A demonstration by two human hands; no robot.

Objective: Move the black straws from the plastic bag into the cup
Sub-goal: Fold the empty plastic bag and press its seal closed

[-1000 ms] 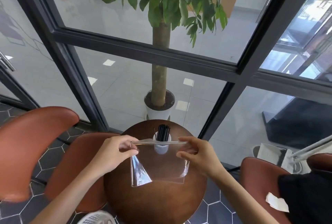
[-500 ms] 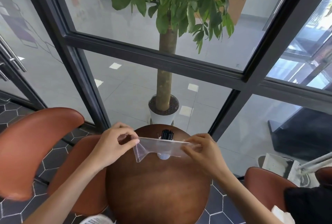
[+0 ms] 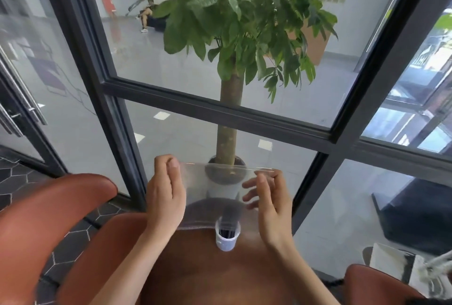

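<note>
Holding the plastic bag [image 3: 215,197] up in the lower middle of the frame, both hands work its top corners: the left hand [image 3: 166,197] pinches the upper left corner between thumb and curled fingers, while the right hand [image 3: 269,202] has the upper right edge with its fingers spread loosely behind the film, though how firm that hold is I cannot tell. The bag looks empty and hangs stretched flat, long edge running left to right. Just below it, the black straws [image 3: 228,231] stand upright in the cup [image 3: 227,238] on the tabletop [image 3: 215,277], long axis vertical, tips pointing up into the bag's lower edge. Job looks done! The danger now: the bag's bottom edge hangs right at the straw tips, so a careless sweep could drag them and topple that light cup.
</note>
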